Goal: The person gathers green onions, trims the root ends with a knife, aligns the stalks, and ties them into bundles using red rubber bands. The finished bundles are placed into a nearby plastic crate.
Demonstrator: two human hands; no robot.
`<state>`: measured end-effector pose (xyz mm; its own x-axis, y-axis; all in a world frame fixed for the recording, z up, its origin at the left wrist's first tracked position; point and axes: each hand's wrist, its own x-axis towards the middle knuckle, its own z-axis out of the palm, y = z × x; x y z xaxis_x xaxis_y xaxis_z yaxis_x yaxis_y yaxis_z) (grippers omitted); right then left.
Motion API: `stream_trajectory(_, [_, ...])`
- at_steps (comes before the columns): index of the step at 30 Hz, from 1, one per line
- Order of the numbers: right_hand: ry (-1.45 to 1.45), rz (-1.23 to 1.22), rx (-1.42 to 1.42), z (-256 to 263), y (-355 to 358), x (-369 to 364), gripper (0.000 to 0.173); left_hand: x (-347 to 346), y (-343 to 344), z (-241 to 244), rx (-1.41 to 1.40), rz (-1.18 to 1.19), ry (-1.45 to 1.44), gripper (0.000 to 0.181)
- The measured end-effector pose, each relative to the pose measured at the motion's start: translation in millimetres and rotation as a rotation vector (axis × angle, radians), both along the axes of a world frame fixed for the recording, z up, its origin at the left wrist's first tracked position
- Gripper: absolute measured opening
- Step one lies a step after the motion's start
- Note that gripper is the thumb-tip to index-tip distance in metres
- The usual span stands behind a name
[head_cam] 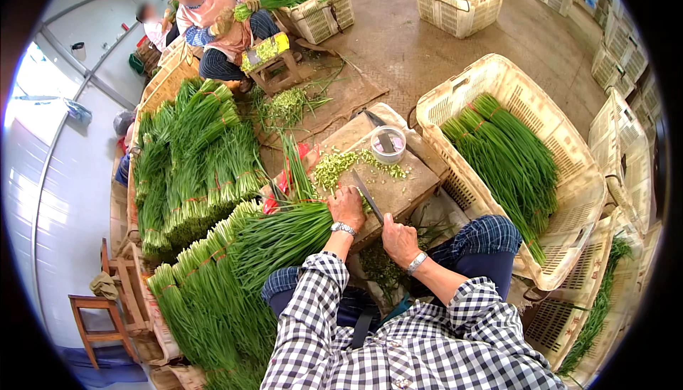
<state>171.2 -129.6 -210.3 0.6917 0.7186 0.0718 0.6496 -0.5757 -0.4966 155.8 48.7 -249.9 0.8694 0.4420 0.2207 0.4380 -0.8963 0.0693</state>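
Observation:
My left hand (347, 208) is closed around the stem end of a bunch of green garlic chives (291, 235), which lies across the wooden board (395, 190). In my right hand (401, 240) is the handle of a knife (367, 195). Its dark blade points away from me, just right of the bunch's end. Pale cut stem ends (333, 166) are strewn over the board beyond my hands. Among them stands a round clear plastic tub (388, 144) with a dark item inside. Part of the bunch's stem end is hidden by my fingers.
Tied chive bunches fill the crates (133, 176) at my left. To my right, a large plastic crate (576, 187) holds several bunches. Trimmings (288, 107) litter the floor ahead, beside a low wooden stool (275, 70). A gloved co-worker (219, 11) sits beyond, holding chives. Crates are stacked far right.

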Motion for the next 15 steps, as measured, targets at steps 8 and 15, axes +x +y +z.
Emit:
stream_trajectory(8, [0.063,0.029,-0.033,8,2,2,0.008,-1,-1,7,-0.102,-0.095,-0.345,0.045])
stream_trajectory(15, [0.029,0.05,-0.02,1,19,12,0.009,0,4,-12,-0.065,-0.007,-0.254,0.04])
